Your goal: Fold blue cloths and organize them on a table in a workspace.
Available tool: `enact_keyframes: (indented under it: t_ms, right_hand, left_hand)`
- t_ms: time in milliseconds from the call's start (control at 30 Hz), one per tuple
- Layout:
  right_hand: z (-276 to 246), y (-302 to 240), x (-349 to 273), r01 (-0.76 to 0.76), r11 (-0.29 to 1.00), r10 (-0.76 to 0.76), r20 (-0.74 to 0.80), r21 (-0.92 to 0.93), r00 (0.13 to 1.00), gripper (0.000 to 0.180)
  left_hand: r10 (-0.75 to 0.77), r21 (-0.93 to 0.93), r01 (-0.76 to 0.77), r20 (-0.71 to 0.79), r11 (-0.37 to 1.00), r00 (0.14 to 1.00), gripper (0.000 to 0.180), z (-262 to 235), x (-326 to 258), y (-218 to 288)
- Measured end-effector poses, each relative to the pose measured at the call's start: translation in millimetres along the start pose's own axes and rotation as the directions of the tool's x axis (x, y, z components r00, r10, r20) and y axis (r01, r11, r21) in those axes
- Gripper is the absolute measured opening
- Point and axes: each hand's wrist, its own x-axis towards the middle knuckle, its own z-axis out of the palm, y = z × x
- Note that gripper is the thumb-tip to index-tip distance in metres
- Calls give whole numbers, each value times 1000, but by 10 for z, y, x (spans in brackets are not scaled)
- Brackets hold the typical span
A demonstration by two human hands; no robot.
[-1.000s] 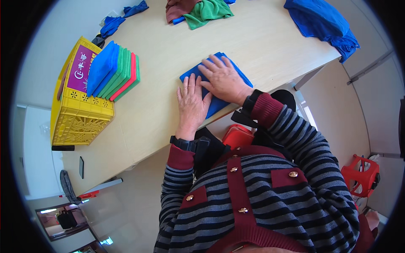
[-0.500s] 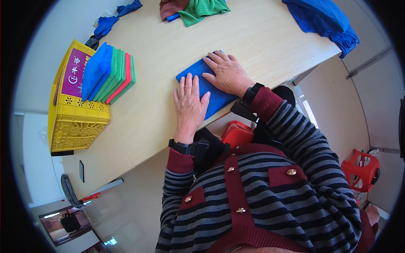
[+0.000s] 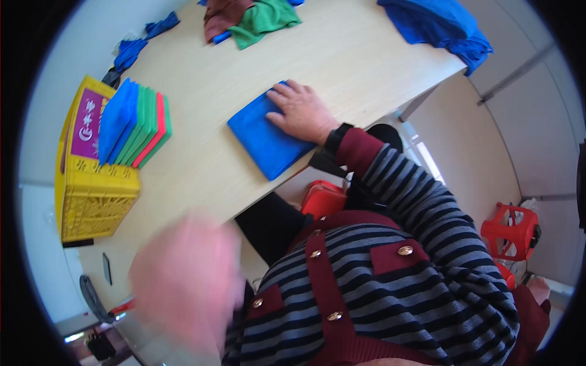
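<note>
A blue folded cloth [image 3: 259, 134] lies flat near the front edge of the table. On its far right part rests my right hand [image 3: 299, 110], palm down with the fingers spread; nothing is gripped in it. My left hand [image 3: 186, 274] is off the cloth, raised close to the camera at the lower left. Motion smears it so much that its fingers cannot be made out.
At the left stands a yellow plastic crate [image 3: 97, 201], with a row of folded blue, green and red cloths [image 3: 134, 125] beside it. Crumpled brown and green cloths [image 3: 262, 24] and a blue cloth heap [image 3: 439, 24] lie farther back. A phone-like dark slab [image 3: 107, 268] lies left.
My left hand has lifted off the blue cloth and swung back toward me at the lower left. The right hand stays on the cloth. The whole view has shifted somewhat.
</note>
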Motion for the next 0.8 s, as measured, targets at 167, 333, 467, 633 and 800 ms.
enact_keyframes:
  t_ms: [167,333,467,633,800]
  right_hand:
    - [13,-107,32,30,995,-28,-23,91,999,57]
    - [-43,-66,-4,0,996,1,-8,86,1000,57]
    - [-56,-26,-41,-2,995,5,-34,95,999,56]
    - [-53,-29,-43,9,992,-4,-37,122,999,56]
    - [-57,-28,-35,18,992,-13,-37,124,999,56]
  left_hand:
    - [510,-415,-353,370,838,776,26,332,464,617]
    - [526,-539,-294,347,790,776,24,429,490,638]
    - [525,-540,-267,406,798,748,21,460,475,656]
    - [480,-566,-131,528,814,701,21,430,494,672]
    - [432,-635,105,627,765,648,24,406,525,661]
